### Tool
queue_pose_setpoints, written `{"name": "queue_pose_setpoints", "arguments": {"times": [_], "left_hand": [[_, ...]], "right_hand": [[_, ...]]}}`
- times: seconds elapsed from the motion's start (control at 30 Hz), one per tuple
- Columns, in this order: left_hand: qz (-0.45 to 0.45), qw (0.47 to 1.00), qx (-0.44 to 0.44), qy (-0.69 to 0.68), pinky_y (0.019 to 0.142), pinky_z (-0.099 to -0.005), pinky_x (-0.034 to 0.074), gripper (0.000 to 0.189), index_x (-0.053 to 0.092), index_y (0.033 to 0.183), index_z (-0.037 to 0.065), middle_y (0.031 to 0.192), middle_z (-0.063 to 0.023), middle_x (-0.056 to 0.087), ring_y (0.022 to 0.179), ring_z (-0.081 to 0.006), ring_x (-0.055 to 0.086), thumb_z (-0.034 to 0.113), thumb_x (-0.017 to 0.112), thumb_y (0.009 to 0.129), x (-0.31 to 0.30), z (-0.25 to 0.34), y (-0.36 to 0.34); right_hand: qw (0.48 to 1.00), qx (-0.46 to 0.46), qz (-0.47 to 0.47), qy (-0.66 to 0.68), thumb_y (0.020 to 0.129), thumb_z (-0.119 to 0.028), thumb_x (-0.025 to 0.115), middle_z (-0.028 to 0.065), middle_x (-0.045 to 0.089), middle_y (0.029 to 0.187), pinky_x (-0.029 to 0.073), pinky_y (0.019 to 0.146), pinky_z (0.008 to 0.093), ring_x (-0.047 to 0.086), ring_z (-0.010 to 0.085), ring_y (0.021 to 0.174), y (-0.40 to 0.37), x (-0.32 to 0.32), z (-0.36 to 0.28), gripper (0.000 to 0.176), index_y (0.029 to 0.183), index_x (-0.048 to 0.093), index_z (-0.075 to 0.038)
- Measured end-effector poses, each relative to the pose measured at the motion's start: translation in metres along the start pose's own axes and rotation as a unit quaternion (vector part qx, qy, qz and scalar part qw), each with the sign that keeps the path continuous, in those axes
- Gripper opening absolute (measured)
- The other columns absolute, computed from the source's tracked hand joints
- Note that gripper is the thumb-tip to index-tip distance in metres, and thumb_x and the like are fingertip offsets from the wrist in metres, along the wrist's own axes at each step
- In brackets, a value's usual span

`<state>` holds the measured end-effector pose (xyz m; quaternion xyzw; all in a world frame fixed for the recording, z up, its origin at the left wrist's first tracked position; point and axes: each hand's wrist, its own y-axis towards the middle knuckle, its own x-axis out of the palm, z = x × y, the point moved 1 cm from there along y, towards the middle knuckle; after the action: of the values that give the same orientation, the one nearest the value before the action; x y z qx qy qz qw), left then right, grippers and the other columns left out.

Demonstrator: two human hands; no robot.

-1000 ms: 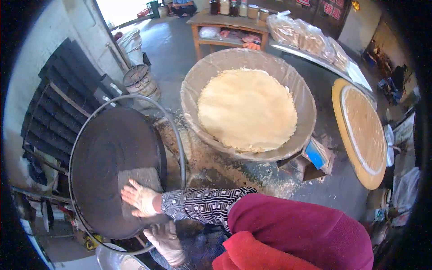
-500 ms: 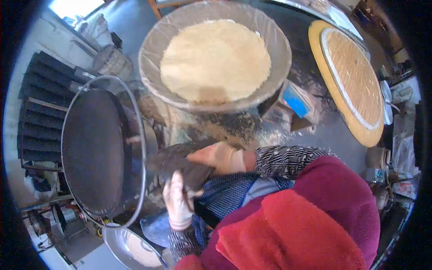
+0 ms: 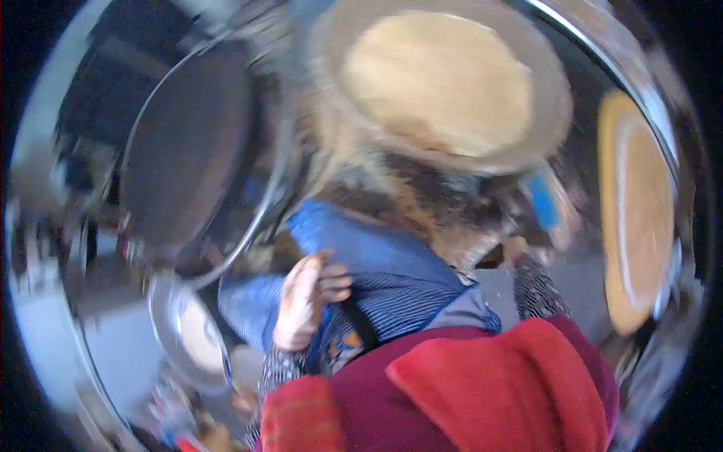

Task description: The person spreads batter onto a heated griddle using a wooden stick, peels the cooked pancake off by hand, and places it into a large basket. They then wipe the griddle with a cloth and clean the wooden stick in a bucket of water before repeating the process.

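My left hand (image 3: 303, 292) is held over my lap. Its fingers are loosely curled and slightly apart, with nothing visible in them. Blue striped cloth (image 3: 392, 260) covers the lap beneath it. My right hand (image 3: 515, 250) reaches low on the right, smeared by motion, beside a small dark brown patch (image 3: 489, 258); whether it grips anything cannot be made out. Ahead stands a wide basin (image 3: 553, 98) holding a pale yellow, flour-like mass (image 3: 440, 79). On the left is a round black griddle (image 3: 184, 143), with a metal hoop (image 3: 263, 215) around its near side.
A metal bowl (image 3: 160, 320) with whitish contents sits at lower left. To the right stands a round yellow-rimmed board (image 3: 614, 226). A blue-marked box or packet (image 3: 541, 200) lies beneath the basin's right side, near my right hand. Pale powder and dark debris cover the floor (image 3: 422, 200).
The view has swung, shifting the basin and griddle. My hands have parted: the right moved out to the right, and the dark cloth-like thing they both held no longer shows in the left.
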<state>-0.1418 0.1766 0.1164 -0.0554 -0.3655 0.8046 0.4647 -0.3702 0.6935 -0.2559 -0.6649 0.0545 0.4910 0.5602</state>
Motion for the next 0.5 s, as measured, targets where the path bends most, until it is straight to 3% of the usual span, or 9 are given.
{"name": "queue_pose_setpoints", "arguments": {"times": [0.03,0.07,0.13,0.17,0.2,0.23,0.3,0.4,0.5], "left_hand": [[-0.015,0.999,0.026,-0.028,0.077,-0.0367,0.056,0.053,0.049,0.130,0.000,0.108,-0.0162,0.066,0.092,-0.0244,0.067,0.043,0.053,0.098,-0.009,-0.006,-0.002],[-0.010,0.999,0.033,-0.037,0.078,-0.0371,0.056,0.053,0.050,0.129,0.001,0.109,-0.0168,0.066,0.093,-0.0253,0.067,0.043,0.053,0.098,-0.013,-0.009,-0.007],[-0.015,0.998,0.059,-0.014,0.079,-0.0375,0.057,0.052,0.050,0.129,0.000,0.110,-0.0178,0.066,0.093,-0.0258,0.067,0.042,0.051,0.099,-0.019,-0.010,-0.016],[-0.016,0.996,0.081,-0.039,0.078,-0.0364,0.057,0.050,0.051,0.129,0.000,0.107,-0.0166,0.066,0.092,-0.0244,0.067,0.040,0.051,0.099,-0.020,-0.018,-0.020],[-0.009,0.991,0.117,-0.068,0.075,-0.0336,0.058,0.046,0.051,0.129,0.002,0.104,-0.0135,0.066,0.088,-0.0211,0.066,0.038,0.051,0.100,-0.020,-0.025,-0.026],[-0.003,0.992,0.111,-0.055,0.070,-0.0298,0.057,0.045,0.052,0.129,0.002,0.101,-0.0100,0.066,0.083,-0.0168,0.065,0.037,0.051,0.100,-0.024,-0.025,-0.033],[0.028,0.990,0.132,-0.043,0.065,-0.0264,0.055,0.039,0.056,0.123,0.004,0.093,-0.0060,0.065,0.076,-0.0128,0.063,0.035,0.051,0.100,-0.022,-0.023,-0.052],[0.019,0.973,0.210,-0.090,0.059,-0.0246,0.051,0.031,0.061,0.117,0.006,0.085,-0.0033,0.063,0.071,-0.0100,0.060,0.031,0.052,0.100,-0.027,-0.037,-0.075],[0.027,0.973,0.175,-0.149,0.055,-0.0233,0.045,0.028,0.062,0.116,0.006,0.078,-0.0014,0.059,0.062,-0.0079,0.053,0.028,0.053,0.100,-0.032,-0.020,-0.122]], "right_hand": [[0.949,0.102,0.017,0.298,0.077,-0.036,0.069,0.0146,0.071,0.092,0.054,0.073,0.0432,0.067,0.0287,0.079,0.013,-0.014,0.011,0.045,0.106,0.067,-0.002],[0.798,0.182,0.095,0.566,0.082,-0.038,0.067,0.0135,0.070,0.092,0.054,0.073,0.0412,0.067,0.0237,0.074,0.024,-0.030,0.021,0.050,0.112,0.064,0.002],[0.707,0.173,0.127,0.674,0.091,-0.035,0.059,0.0113,0.068,0.083,0.055,0.059,0.0432,0.066,0.0268,0.065,0.036,-0.113,-0.025,0.038,0.106,0.062,0.001],[0.724,0.160,0.105,0.663,0.092,-0.034,0.058,0.0123,0.067,0.087,0.054,0.057,0.0411,0.064,0.0262,0.063,0.012,-0.180,-0.070,0.038,0.107,0.059,0.001],[0.770,-0.045,0.239,0.589,0.092,-0.035,0.058,0.0136,0.065,0.088,0.051,0.048,0.0403,0.061,0.0252,0.057,0.132,-0.100,-0.020,0.037,0.110,0.057,-0.003],[0.697,0.078,0.046,0.712,0.093,-0.035,0.057,0.0144,0.065,0.089,0.049,0.043,0.0367,0.059,0.0219,0.054,0.066,-0.198,-0.107,0.034,0.115,0.054,-0.008],[0.721,-0.023,-0.012,0.692,0.094,-0.032,0.058,0.0108,0.064,0.082,0.048,0.047,0.0319,0.058,0.0178,0.054,0.027,-0.280,-0.210,0.033,0.118,0.054,-0.010],[0.780,-0.312,0.071,0.538,0.096,-0.023,0.057,0.0047,0.063,0.074,0.049,0.049,0.0268,0.059,0.0133,0.055,-0.015,-0.348,-0.352,0.027,0.116,0.063,-0.006],[0.794,-0.463,-0.028,0.392,0.096,-0.018,0.058,0.0035,0.064,0.070,0.047,0.053,0.0236,0.055,0.0083,0.057,-0.137,-0.405,-0.483,0.025,0.117,0.065,-0.006]]}}
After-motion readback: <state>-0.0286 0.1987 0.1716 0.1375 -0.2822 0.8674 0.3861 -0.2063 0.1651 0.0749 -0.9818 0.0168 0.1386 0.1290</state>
